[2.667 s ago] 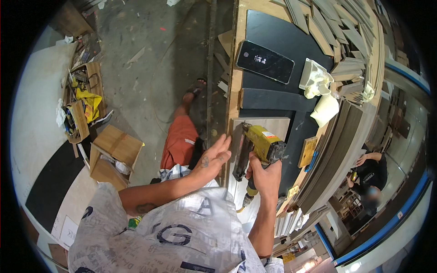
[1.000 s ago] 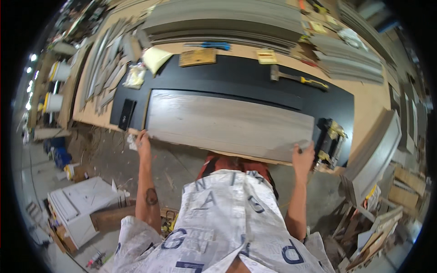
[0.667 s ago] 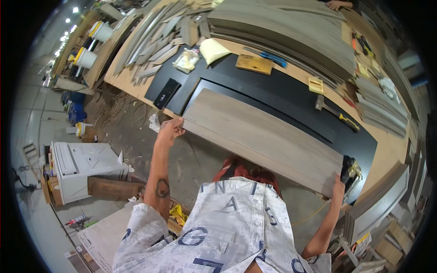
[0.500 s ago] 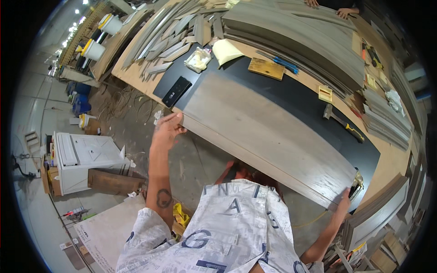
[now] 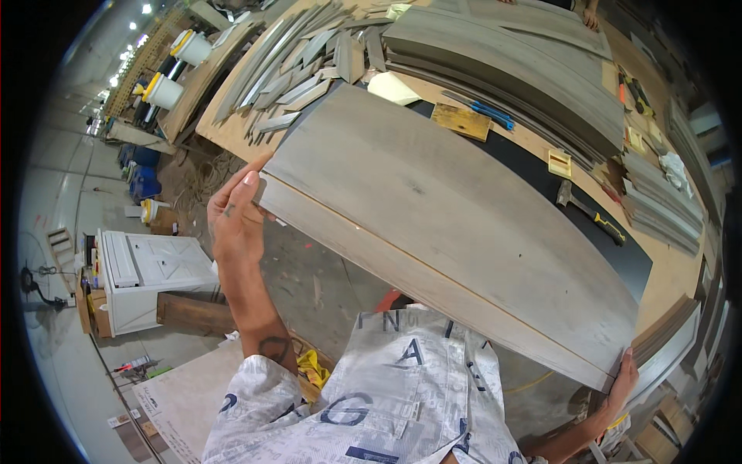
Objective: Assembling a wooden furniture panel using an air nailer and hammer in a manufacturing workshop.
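Observation:
I hold a long grey wood-grain board (image 5: 440, 224) lifted off the workbench and tilted, its near edge toward me. My left hand (image 5: 236, 213) grips its left end, fingers flat against the edge. My right hand (image 5: 623, 380) holds its right end at the lower right corner. The board covers much of the black mat (image 5: 603, 240) on the bench below it.
Stacks of grey planks (image 5: 525, 69) and offcuts (image 5: 301, 69) lie along the bench's far side. A yellow-handled hammer (image 5: 591, 213), a wooden block (image 5: 461, 120) and a blue tool (image 5: 487, 114) rest on the bench. White buckets (image 5: 166, 89) and a white cabinet (image 5: 147, 274) stand at left.
The board has been lifted from the bench and raised toward me, tilting up; both hands stay on its ends. Earlier still, my right hand held a yellow power tool.

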